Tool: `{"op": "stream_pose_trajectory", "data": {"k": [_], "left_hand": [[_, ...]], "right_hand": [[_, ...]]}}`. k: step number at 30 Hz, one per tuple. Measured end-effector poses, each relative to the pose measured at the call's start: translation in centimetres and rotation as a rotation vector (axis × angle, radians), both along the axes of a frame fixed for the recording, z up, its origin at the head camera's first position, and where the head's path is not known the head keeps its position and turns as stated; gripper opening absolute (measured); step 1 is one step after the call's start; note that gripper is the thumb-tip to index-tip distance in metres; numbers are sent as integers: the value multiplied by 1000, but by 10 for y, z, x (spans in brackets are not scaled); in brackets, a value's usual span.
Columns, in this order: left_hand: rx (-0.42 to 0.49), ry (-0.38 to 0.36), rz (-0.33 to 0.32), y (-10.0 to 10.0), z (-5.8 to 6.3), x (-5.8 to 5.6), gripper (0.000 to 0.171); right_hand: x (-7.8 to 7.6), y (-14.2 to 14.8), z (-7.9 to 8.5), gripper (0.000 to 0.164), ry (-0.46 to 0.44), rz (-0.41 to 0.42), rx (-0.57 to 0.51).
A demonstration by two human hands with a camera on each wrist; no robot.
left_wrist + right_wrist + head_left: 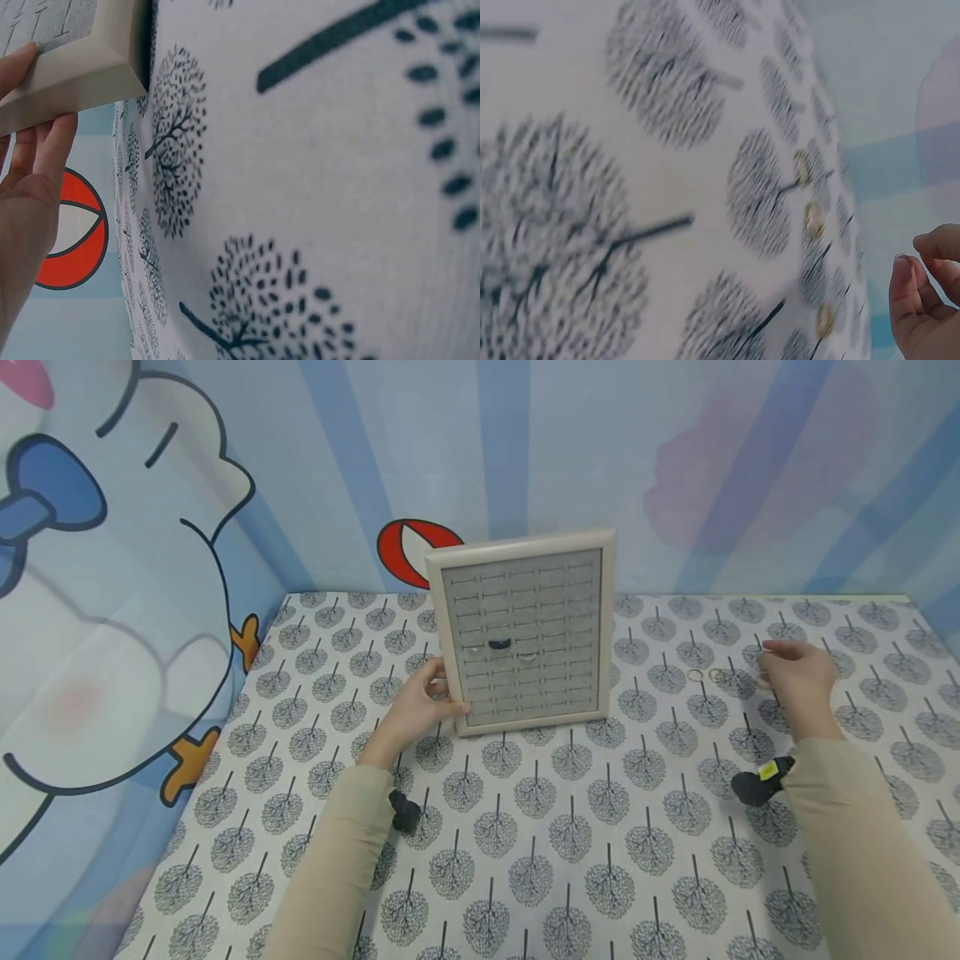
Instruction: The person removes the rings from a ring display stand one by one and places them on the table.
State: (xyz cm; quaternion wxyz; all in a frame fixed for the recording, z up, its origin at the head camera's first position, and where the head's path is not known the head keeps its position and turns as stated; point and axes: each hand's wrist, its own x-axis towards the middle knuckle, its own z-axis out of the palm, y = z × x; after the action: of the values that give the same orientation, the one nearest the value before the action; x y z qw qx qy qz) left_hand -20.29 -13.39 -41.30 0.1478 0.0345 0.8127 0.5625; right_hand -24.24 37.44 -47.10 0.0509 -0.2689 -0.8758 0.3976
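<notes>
A pale-framed ring display board (525, 635) with a grey slotted panel stands tilted on the table. My left hand (420, 702) grips its lower left corner, thumb on the front and fingers behind; the left wrist view shows the frame's corner (112, 60) in that hold. In the slots sit a dark ring (499, 644), a silvery ring (528, 657) and a small sparkling piece (474, 650). My right hand (799, 681) hovers at the right, fingers bent and thumb near the forefinger, nothing visible between them. Beside it lie gold rings (696, 676); the right wrist view shows three, including one (824, 320).
The table is covered by a white cloth (570, 835) printed with grey trees. Behind it hangs a blue striped backdrop (570, 460) with cartoon figures. Black wrist devices show by the left sleeve (405, 812) and the right sleeve (847, 810).
</notes>
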Motion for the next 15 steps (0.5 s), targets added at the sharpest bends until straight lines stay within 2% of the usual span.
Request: {"op": "stream_pose_trajectory", "data": {"k": [3,5,7,12,15], "left_hand": [[2,-3,1,0,0,0,66],[1,-5,2,0,1,0,67],[-1,-7,3,0,1,0,67],[-18,-1,7,0,1,1,67],[-22,2,7,0,2,1,67]], "right_hand": [[-9,-8,10,44,83,31,-89],[-9,-21,25,43,118,54,-134],[-4,-41,48,42,149,68,-170],[23,-104,115,46,161,158,-127],[33,-130,140,46,182,218,-129]]}}
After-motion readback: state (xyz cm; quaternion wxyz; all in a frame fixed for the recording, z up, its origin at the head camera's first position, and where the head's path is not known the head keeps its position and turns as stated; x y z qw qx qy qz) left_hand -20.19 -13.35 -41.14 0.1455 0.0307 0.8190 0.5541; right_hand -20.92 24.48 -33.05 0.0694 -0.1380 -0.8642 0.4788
